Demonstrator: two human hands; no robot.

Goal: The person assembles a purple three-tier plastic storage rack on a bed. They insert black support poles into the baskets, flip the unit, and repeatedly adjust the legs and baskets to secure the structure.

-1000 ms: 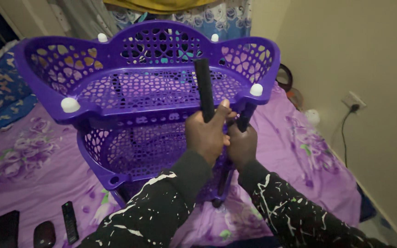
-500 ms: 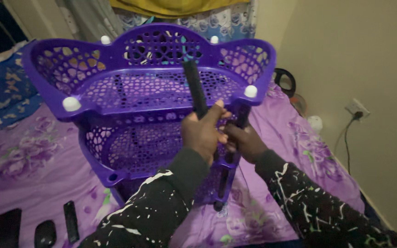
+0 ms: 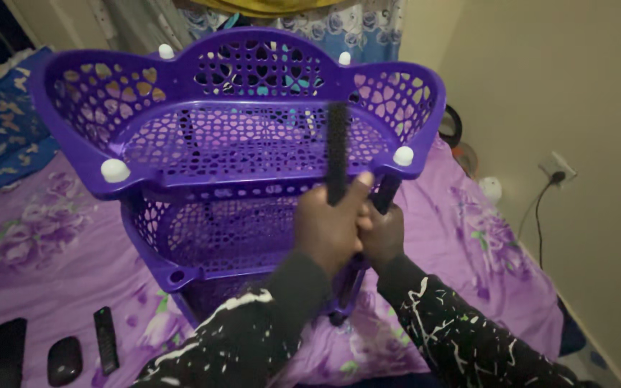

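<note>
Both hands grip tight, the left hand [image 3: 332, 228] around a loose black tube [image 3: 337, 152], the right hand [image 3: 382, 233] on the purple rack's [image 3: 238, 136] corner post [image 3: 387, 192]; the unsupported rack could tip on the soft bed [image 3: 52, 244].

Single head-mounted view looks down and forward, at close range, onto the purple rack [image 3: 238, 144] standing on the bed [image 3: 44, 251]; wall at right.

Rack [image 3: 217, 144] on bed [image 3: 37, 237], remote [image 3: 106, 339] left.

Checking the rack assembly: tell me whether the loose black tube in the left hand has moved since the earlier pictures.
Yes. The black tube in the left hand has swung right, toward the white cap on the purple rack, and stands more upright.
</note>
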